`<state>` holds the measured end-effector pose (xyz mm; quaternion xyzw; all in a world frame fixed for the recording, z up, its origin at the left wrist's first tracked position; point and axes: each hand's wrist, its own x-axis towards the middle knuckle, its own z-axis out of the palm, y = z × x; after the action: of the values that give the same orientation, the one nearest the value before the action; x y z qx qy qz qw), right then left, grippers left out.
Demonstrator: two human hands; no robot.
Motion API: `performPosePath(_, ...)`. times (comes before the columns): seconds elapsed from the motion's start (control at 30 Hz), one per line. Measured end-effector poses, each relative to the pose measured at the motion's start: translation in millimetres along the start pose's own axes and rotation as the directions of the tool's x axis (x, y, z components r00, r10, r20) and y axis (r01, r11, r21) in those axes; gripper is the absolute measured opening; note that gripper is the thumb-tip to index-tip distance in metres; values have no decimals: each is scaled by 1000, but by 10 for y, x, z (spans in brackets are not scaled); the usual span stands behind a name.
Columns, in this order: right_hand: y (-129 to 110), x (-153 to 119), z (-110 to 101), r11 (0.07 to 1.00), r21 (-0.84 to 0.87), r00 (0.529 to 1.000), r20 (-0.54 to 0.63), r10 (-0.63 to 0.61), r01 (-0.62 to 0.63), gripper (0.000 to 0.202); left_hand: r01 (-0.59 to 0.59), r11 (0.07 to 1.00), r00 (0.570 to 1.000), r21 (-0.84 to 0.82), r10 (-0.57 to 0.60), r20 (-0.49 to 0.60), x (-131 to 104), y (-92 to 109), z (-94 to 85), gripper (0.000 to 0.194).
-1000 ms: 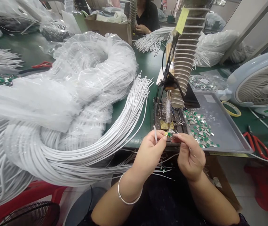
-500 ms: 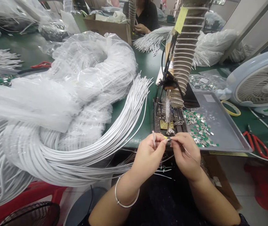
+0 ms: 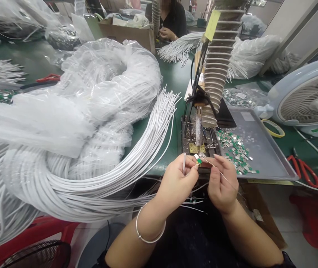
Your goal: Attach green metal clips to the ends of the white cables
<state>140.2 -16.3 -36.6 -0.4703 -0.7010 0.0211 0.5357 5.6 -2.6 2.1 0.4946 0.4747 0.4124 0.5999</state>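
Note:
My left hand (image 3: 177,182) is closed, pinching a small green circuit board with a metal connector (image 3: 199,161) between thumb and forefinger. A white cable end (image 3: 184,162) sticks up between its fingers. My right hand (image 3: 222,186) is curled around a thin solder wire (image 3: 225,178), whose free end reaches left toward the board. Just beyond the fingertips, an upright soldering iron (image 3: 198,130) points down over a stand (image 3: 185,143) with a yellowish sponge (image 3: 194,148). Whether the cable joins the board is hidden by my fingers.
Bundled white cables (image 3: 92,182) in plastic fill the left. A grey tray (image 3: 270,156) at right bears many small boards (image 3: 235,149). Nearby are red-handled cutters (image 3: 305,171), a tape roll (image 3: 273,128), a fan (image 3: 315,100) and a ribbed hose (image 3: 217,67). Another person (image 3: 172,18) sits opposite.
My right hand has drawn back slightly to the right, its fingers leaving the left fingertips. The green board has come into view, turned upward beside the iron's tip.

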Motion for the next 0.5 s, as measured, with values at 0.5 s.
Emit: performPosePath(0.5, 78, 4, 41, 979, 201, 999, -6, 44, -42, 24, -3, 1000, 998, -28, 2, -65, 79, 58, 17, 10)
